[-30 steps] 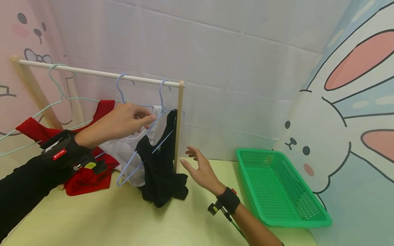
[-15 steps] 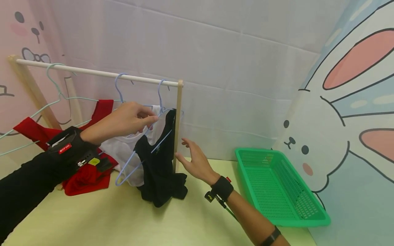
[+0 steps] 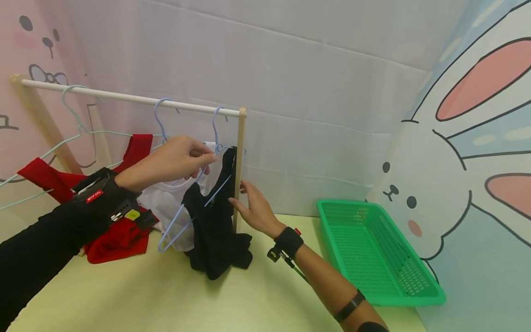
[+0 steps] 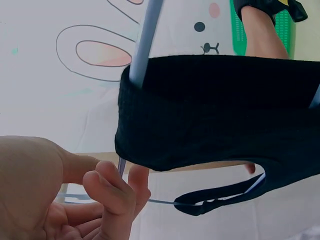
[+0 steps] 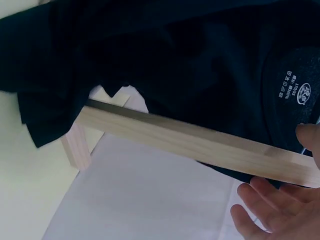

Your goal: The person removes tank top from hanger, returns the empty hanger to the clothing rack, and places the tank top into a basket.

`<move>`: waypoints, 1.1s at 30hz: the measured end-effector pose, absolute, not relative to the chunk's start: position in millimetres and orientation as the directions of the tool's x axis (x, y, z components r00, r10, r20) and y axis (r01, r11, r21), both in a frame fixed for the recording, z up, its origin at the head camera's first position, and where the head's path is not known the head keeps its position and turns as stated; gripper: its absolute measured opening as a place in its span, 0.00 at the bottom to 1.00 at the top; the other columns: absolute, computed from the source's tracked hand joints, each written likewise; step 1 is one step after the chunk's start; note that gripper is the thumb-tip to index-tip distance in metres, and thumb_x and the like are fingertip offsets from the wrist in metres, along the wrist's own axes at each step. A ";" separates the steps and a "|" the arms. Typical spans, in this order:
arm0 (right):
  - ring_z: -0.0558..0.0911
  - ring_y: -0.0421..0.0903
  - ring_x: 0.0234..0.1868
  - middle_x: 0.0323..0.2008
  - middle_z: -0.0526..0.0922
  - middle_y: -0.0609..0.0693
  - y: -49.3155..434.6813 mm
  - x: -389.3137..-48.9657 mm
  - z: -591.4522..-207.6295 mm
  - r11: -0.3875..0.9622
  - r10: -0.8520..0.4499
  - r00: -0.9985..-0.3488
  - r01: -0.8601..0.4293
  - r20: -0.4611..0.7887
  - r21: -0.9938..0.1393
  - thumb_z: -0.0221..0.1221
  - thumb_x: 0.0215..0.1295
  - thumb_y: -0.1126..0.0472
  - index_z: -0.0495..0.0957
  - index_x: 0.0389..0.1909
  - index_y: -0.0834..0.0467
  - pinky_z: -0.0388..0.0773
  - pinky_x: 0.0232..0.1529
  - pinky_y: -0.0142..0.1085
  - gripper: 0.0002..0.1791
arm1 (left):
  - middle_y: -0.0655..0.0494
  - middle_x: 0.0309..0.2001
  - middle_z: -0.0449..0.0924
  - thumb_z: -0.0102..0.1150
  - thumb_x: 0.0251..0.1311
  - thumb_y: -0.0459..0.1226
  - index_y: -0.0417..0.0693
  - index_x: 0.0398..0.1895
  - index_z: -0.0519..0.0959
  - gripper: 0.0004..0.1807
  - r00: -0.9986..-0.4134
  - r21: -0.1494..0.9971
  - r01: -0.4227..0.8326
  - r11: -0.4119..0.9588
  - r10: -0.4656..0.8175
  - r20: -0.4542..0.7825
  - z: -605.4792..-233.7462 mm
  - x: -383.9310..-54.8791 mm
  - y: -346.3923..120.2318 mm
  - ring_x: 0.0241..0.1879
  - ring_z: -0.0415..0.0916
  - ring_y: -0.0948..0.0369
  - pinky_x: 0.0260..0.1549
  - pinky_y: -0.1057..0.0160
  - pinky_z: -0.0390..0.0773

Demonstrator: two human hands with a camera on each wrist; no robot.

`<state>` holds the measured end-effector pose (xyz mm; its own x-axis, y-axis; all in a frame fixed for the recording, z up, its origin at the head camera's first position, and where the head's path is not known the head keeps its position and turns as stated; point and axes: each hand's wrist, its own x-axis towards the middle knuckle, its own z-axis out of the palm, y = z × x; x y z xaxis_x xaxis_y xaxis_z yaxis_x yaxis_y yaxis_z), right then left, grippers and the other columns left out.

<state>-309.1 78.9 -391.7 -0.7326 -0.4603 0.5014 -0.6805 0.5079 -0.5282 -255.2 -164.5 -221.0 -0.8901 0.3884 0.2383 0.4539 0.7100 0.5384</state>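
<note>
Straddling the post [image 3: 239,152], loose right hand [image 3: 256,208] has room rightward; left hand [image 3: 178,157] pinches hanger [image 4: 145,45]; right-wrist view alone shows post foot [image 5: 76,148].

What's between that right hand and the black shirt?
In the head view, a wooden post stands between them; the right hand's thumb overlaps it.

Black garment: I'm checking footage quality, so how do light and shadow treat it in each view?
Head view: soft light, only faint shadows on the table below the black garment; left wrist view: it looks nearly flat black against a bright backdrop; right wrist view: folds sink into darkness, though the white neck print is partly legible.
</note>
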 end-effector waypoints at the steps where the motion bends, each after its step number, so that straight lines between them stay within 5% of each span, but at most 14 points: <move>1: 0.79 0.61 0.65 0.65 0.78 0.63 77.6 -310.2 -391.8 0.492 -0.465 -0.726 -0.688 0.507 -0.534 0.63 0.80 0.57 0.64 0.76 0.66 0.77 0.65 0.56 0.32 | 0.51 0.31 0.85 0.60 0.79 0.42 0.38 0.60 0.84 0.18 -0.890 0.548 0.454 0.703 0.390 0.237 -221.1 -255.8 -163.7 0.26 0.78 0.54 0.24 0.62 0.77; 10: 0.85 0.59 0.60 0.59 0.83 0.62 75.2 -319.1 -398.6 0.383 -0.447 -0.735 -0.672 0.510 -0.634 0.53 0.86 0.60 0.70 0.68 0.66 0.81 0.63 0.55 0.19 | 0.51 0.33 0.87 0.62 0.77 0.36 0.32 0.65 0.80 0.20 -0.891 0.645 0.432 0.630 0.409 0.196 -220.1 -260.7 -159.4 0.24 0.78 0.54 0.23 0.67 0.78; 33: 0.88 0.58 0.55 0.55 0.85 0.64 76.5 -336.9 -412.7 0.330 -0.485 -0.637 -0.767 0.598 -0.550 0.56 0.83 0.67 0.71 0.62 0.68 0.85 0.59 0.48 0.14 | 0.48 0.35 0.85 0.55 0.80 0.37 0.38 0.68 0.77 0.20 -0.912 0.689 0.362 0.628 0.392 0.122 -220.3 -266.1 -157.4 0.25 0.78 0.54 0.26 0.66 0.78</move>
<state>-336.9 76.5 -412.7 -0.6374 -0.4854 0.5984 -0.7674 0.3299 -0.5498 -266.1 -157.4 -220.3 -0.9118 0.3922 0.1216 0.3618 0.6276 0.6894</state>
